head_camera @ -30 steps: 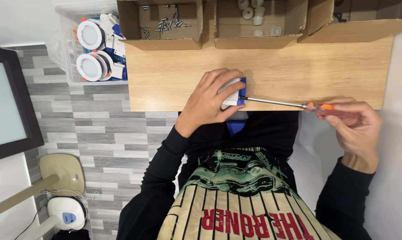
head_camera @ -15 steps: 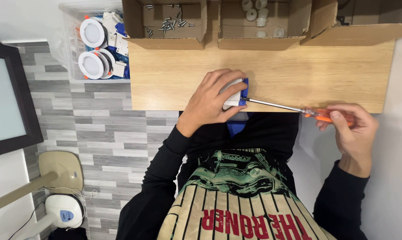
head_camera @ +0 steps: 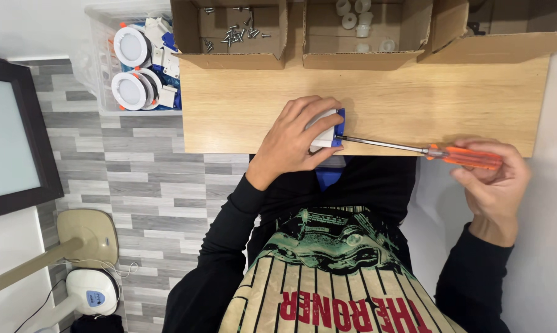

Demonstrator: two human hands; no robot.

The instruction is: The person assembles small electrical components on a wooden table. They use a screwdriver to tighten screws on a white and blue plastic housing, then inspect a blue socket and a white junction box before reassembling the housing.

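L hand wrapped over small white/blue part, pinned at near edge of wood desk; grip closed tight on it. R hand off desk's right corner, fingers curled shut round orange handle of screwdriver. Shaft runs horiz, tip touching part's blue end. Back of desk: cardboard box w/ screws, box w/ white plastic bits beside it. Clear bin w/ round white lamps left of desk.
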